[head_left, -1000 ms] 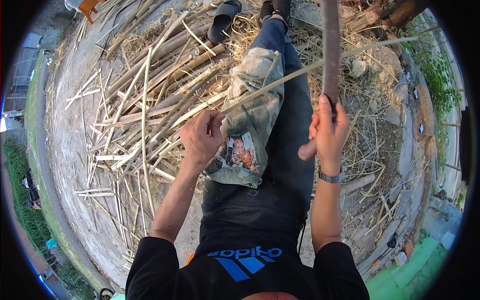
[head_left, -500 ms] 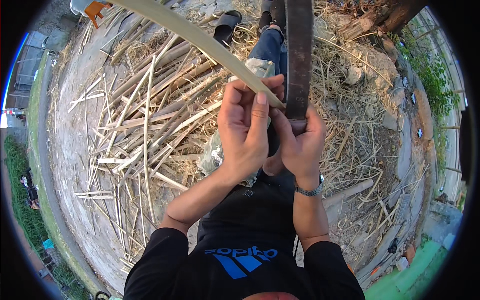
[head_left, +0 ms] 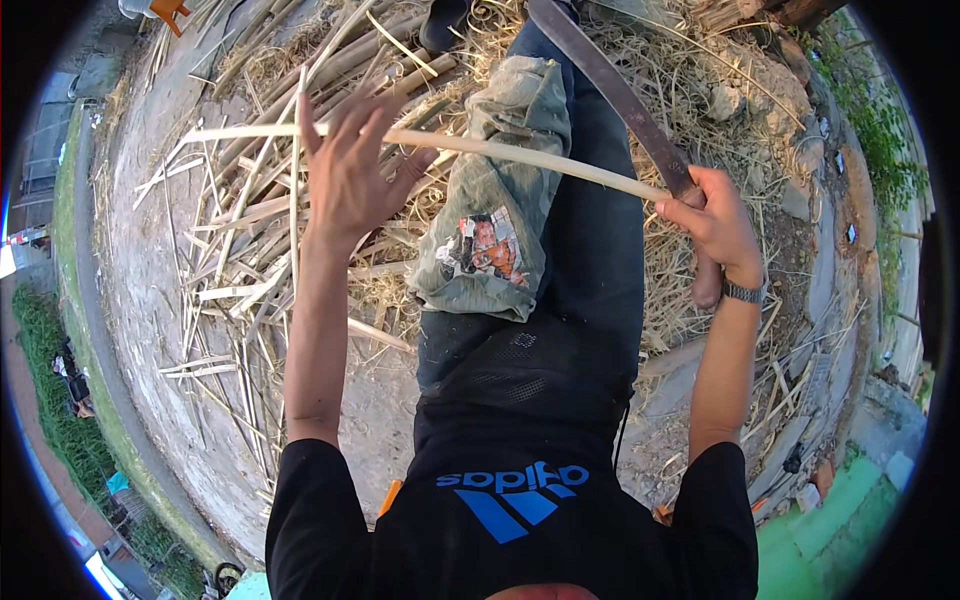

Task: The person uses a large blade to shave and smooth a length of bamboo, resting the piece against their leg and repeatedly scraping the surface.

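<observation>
A long pale bamboo strip [head_left: 520, 153] lies crosswise in front of me, above my legs. My right hand [head_left: 722, 225] is closed round the wooden handle of a long dark machete [head_left: 622, 98] and pinches the strip's right end between thumb and fingers. The blade points up and to the left, past the strip. Toward the strip's other end, my left hand [head_left: 345, 175] is open with its fingers spread, over the strip and hiding a short part of it. A worn grey-green cloth [head_left: 520, 105] with a colour picture on it covers part of my leg.
To the left, split bamboo strips and poles [head_left: 250, 215] lie in a loose heap on the ground. Curled shavings [head_left: 690, 75] and rubble spread to the right. A dark slipper [head_left: 440, 25] and an orange chair leg [head_left: 168, 14] show at the top.
My hands have moved apart, the left one leftward and opening, the right one to the right. The strip has swung from steep to nearly level, and the machete now tilts left.
</observation>
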### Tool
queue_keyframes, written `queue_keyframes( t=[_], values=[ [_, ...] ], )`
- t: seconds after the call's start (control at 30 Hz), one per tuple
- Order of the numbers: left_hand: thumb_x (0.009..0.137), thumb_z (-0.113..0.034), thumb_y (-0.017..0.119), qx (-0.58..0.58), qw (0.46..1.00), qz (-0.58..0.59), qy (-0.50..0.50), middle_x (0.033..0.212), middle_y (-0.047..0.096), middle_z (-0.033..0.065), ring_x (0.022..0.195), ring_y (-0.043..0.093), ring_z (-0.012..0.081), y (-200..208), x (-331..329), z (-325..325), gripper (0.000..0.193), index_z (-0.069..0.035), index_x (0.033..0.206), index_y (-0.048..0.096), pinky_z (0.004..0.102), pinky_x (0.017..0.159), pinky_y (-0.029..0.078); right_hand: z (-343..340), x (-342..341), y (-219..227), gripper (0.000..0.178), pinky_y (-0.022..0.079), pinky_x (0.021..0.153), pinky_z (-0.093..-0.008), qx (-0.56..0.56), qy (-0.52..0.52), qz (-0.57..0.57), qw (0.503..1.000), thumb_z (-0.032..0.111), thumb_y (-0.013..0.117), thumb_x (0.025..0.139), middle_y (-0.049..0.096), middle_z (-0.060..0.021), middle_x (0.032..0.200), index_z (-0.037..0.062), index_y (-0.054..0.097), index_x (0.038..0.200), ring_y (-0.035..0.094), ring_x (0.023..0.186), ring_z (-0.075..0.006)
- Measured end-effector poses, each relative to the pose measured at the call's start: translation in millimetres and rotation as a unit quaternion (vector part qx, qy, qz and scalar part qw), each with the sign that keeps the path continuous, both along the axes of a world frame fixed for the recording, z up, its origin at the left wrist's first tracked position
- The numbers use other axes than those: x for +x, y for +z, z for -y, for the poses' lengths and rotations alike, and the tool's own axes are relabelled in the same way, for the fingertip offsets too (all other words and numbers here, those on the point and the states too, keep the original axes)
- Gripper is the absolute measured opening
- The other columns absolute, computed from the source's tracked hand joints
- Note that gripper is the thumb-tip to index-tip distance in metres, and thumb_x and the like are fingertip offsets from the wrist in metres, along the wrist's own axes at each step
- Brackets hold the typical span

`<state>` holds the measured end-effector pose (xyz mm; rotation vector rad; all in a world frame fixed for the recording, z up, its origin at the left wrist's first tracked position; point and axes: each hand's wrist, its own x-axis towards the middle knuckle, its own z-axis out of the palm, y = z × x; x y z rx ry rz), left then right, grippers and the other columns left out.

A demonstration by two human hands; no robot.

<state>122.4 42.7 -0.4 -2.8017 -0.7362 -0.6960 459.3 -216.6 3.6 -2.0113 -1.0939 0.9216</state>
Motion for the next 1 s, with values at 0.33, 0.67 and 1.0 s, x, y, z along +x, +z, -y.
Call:
queue_keyframes(
  t=[0.33,0.67,1.0],
  values=[
    [0.102,-0.030,0.066,-0.449,0.891,-0.047,0.050,0.073,0.063,0.0136,0.063,0.058,0.0291,-52.6,-6.8,38.0,0.032,0.002,0.099,0.066,0.0428,0.063,0.046,-46.2,-13.4,-37.1,0.030,0.056,0.065,-0.0356,0.277,-0.018,0.557,0.783,0.029,0.077,0.094,0.069,-0.0074,0.072,0.0014,0.068,0.100,0.068,0.064,-0.0158],
    [0.108,-0.042,0.056,-0.835,0.526,0.103,0.126,0.061,0.045,-0.0054,0.047,0.032,0.0030,-65.6,44.6,36.2,0.042,-0.008,0.084,0.057,0.0236,0.042,0.024,-63.5,-86.5,-59.1,0.030,0.054,0.060,-0.0381,0.205,-0.038,0.156,0.966,0.025,0.081,0.089,0.066,-0.0077,0.067,0.0066,0.065,0.107,0.069,0.062,-0.0269],
    [0.106,-0.047,0.059,-0.875,0.452,0.136,0.109,0.059,0.045,-0.0071,0.042,0.030,0.0023,-71.4,42.2,34.6,0.043,-0.011,0.082,0.057,0.0225,0.039,0.018,-69.8,-78.7,-38.0,0.049,0.054,0.054,-0.0476,0.031,0.094,0.229,0.968,0.053,0.061,0.100,0.071,-0.0090,0.067,0.0066,0.059,0.086,0.070,0.060,-0.0355]
  ],
)
